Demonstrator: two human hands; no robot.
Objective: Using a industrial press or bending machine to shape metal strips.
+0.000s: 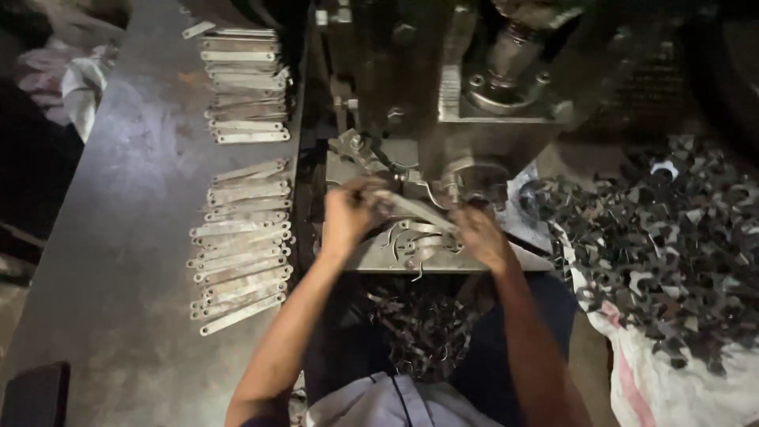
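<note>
My left hand (pixel 348 215) grips one end of a flat metal strip (pixel 415 210) that lies slanted across the bed of a press machine (pixel 443 95). At the strip's other end my right hand (pixel 479 236) pinches it close under the press head. Curved metal offcuts (pixel 411 241) lie on the bed plate (pixel 530 261) between my hands.
Rows of flat metal strips (pixel 241 245) lie on the dark bench (pixel 118 237) at left, with a second stack (pixel 241 83) farther back. A heap of punched scrap pieces (pixel 672 245) covers a white sack (pixel 656 387) at right. More scrap (pixel 419 332) lies below the bed.
</note>
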